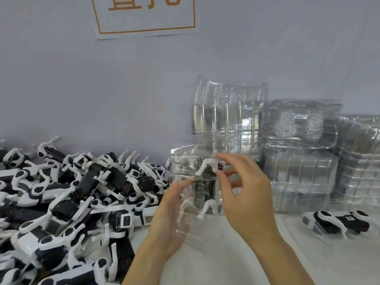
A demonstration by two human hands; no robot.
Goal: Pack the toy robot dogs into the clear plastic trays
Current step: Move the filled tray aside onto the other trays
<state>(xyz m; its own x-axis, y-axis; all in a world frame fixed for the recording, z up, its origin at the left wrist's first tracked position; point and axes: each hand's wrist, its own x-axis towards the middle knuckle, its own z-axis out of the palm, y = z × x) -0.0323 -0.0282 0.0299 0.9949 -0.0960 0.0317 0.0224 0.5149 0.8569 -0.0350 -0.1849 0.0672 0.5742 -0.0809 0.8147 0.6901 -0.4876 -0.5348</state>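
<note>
My left hand [170,219] sits closest to me, palm up with fingers straight, supporting a clear plastic tray [191,182] from below. A black-and-white toy robot dog [207,182] sits inside that tray, held above the white table [246,254]. My right hand [246,194] pinches the tray's upper edge between thumb and forefinger. A heap of loose dogs [72,202] lies left; stacked empty trays [298,161] stand right.
</note>
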